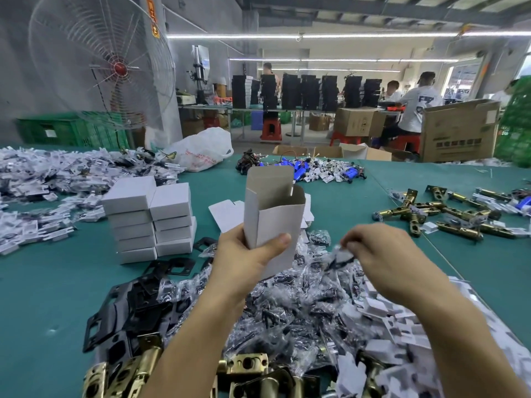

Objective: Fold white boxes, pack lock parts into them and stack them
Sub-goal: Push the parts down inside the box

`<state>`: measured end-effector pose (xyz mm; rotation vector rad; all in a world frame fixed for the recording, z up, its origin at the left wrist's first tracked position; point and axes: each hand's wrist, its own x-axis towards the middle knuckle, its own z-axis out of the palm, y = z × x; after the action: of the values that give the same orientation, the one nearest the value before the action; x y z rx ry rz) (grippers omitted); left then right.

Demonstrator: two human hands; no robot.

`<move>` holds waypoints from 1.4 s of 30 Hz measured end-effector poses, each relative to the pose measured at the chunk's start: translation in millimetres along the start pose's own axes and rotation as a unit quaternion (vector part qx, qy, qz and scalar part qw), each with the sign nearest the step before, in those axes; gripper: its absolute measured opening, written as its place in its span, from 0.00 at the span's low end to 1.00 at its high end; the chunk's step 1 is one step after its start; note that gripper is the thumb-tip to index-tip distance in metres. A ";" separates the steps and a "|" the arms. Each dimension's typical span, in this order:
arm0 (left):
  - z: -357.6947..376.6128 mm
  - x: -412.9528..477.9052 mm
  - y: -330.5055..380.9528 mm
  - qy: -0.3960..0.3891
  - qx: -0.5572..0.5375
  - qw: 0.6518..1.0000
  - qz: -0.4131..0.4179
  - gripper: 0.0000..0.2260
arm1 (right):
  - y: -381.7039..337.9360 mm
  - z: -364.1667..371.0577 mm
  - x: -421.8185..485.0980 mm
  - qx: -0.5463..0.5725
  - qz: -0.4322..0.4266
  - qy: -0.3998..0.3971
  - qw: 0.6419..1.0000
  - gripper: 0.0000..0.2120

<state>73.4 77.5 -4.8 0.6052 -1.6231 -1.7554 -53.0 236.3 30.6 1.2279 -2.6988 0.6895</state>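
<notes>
White cardboard stands upright in our left hand (247, 254): an open white box (273, 214), its top flap raised, our thumb and fingers curled round its lower half. We hold it above the pile of bagged parts (287, 305), in front of us over the green table (57, 282). Our right hand (385, 254), just right of the box and apart from it, pinches a small clear bag (340, 258) of dark lock parts between fingertips and thumb, just above the pile. To the left stands a stack of closed white boxes (149, 222), two columns side by side. Flat box blanks (225, 215) lie behind the held box. Brass latches (448, 219) lie scattered to the right, black plates (126, 305) at lower left.
</notes>
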 end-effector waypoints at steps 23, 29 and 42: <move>5.7 -13.4 6.5 -0.205 0.042 0.978 0.004 0.11 | -35.0 -25.1 -22.3 0.114 -0.163 0.185 0.962 0.09; 6.8 -13.9 6.9 -0.205 0.061 0.977 0.018 0.11 | -32.5 -22.8 -23.0 0.099 -0.133 0.161 0.973 0.09; 5.6 -11.6 0.2 -0.194 0.049 0.979 0.030 0.10 | -37.2 -27.4 -24.8 0.091 -0.135 0.003 0.987 0.13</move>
<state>77.1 89.8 -5.1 0.2618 -1.9768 -1.8389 -11.6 244.1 61.9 1.5909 -2.4400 0.9116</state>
